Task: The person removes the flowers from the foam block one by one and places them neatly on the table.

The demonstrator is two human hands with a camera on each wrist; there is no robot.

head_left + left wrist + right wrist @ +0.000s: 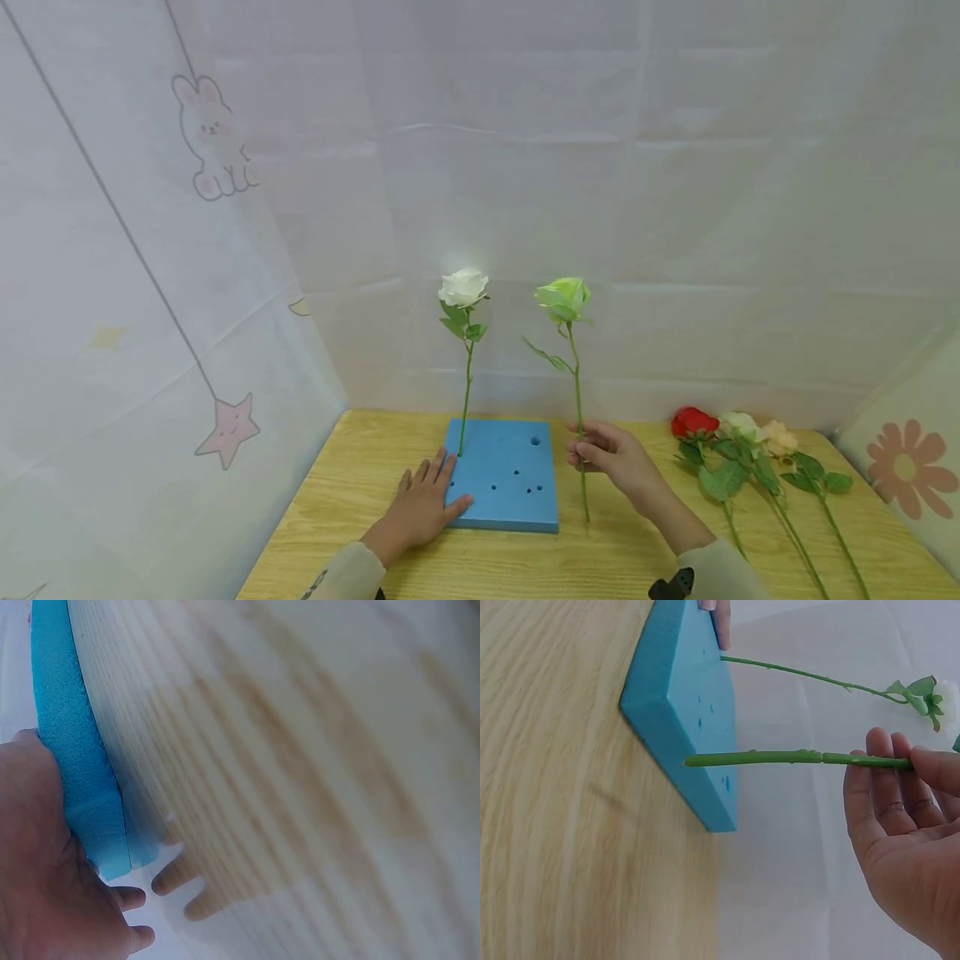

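Observation:
A blue foam block (498, 506) with several holes lies on the wooden table. Upright in one of its holes, near the left side, stands a white rose (463, 287). My left hand (420, 506) rests on the block's left edge with the fingers spread; the left wrist view shows this hand (45, 847) against the block's side. In my right hand (618, 460) I pinch the stem of a light green rose (564, 298) between thumb and fingers. It is held upright to the right of the block, and the bare stem end (739, 758) points downward, apart from the block.
On the right of the table lie a red rose (693, 422), a cream rose (742, 427) and a peach rose (780, 438), stems toward me. A white curtain (525, 167) hangs behind the table, with printed cloth at the left and right.

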